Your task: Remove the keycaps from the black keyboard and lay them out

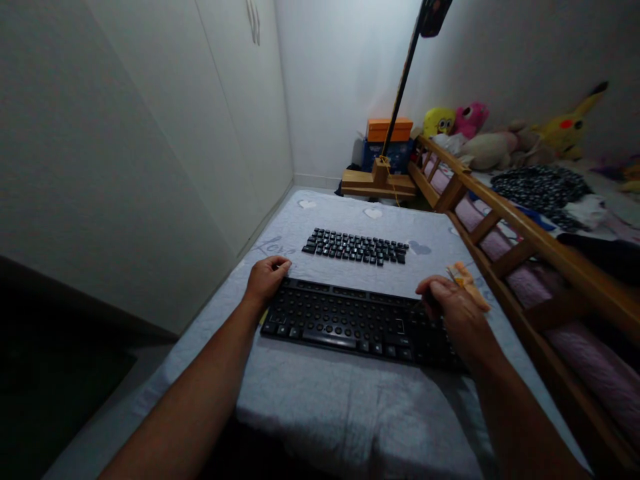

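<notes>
A black keyboard (325, 317) lies on the cloth-covered table, many of its key places bare and some keys along its front row still on. Behind it, loose black keycaps (355, 247) lie in neat rows. My left hand (267, 277) is closed at the keyboard's back left corner, thumb against fingers; whatever it may hold is too small to make out. Over the keyboard's right part is my right hand (450, 307), fingers curled together, their contents hidden. An orange cloth (470, 283) lies just beyond it, with a thin pointed thing beside the hand.
The table's pale blue cloth (310, 393) has heart prints. A wooden bed rail (530, 247) runs along the right, with plush toys and clothes behind it. At the back stand a wooden stand with a dark pole (403, 80) and an orange box (389, 129). White cabinets (200, 133) line the left.
</notes>
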`<state>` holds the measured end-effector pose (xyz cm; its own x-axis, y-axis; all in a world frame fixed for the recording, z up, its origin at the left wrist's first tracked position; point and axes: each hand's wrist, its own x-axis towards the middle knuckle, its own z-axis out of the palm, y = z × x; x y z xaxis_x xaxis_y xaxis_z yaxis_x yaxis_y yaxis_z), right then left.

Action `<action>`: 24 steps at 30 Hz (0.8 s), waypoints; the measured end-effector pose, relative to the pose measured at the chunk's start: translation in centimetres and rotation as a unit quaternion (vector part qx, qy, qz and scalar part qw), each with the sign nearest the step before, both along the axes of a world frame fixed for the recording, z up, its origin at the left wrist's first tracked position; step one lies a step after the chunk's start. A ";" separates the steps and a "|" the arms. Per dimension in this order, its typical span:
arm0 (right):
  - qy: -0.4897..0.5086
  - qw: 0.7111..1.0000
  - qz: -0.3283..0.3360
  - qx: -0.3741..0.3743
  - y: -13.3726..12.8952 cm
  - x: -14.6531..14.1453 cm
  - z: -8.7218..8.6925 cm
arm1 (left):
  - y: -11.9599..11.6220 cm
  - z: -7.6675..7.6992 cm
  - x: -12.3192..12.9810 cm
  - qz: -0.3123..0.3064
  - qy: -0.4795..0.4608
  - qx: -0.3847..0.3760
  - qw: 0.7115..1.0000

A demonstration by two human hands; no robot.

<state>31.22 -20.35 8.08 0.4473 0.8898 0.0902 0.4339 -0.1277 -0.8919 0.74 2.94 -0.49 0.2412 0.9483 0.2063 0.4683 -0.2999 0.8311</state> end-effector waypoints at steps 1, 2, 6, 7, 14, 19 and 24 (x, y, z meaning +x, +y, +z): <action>0.006 1.000 0.009 -0.012 -0.8 -0.7 -0.3 | 0.0 0.0 0.0 0.001 0.001 0.000 1.000; 0.001 1.000 0.018 -0.024 -1.6 -1.3 -0.7 | 0.0 0.0 0.0 0.003 0.002 -0.001 1.000; -0.070 0.997 0.023 -0.028 -3.7 -3.2 -1.8 | -0.1 0.1 0.0 0.009 0.007 0.001 1.000; -0.091 0.995 0.020 -0.025 -4.0 -3.6 -2.0 | -0.1 0.1 0.0 0.009 0.008 0.002 1.000; -0.164 0.986 0.021 -0.008 -4.5 -5.0 -2.6 | 0.0 0.0 0.0 0.012 0.010 0.009 1.000; -0.170 0.985 0.040 -0.004 -4.3 -5.4 -2.8 | 0.0 0.1 0.0 0.010 0.012 0.005 1.000; -0.182 0.982 0.058 0.005 -4.4 -5.8 -3.1 | 0.1 -0.1 0.1 0.008 0.010 0.008 1.000</action>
<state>25.44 -24.70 4.98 0.2797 0.9310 0.2346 0.7347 -0.0503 -0.6765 0.81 3.05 -0.55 0.2300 0.9488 0.2163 0.4895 -0.3049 0.8170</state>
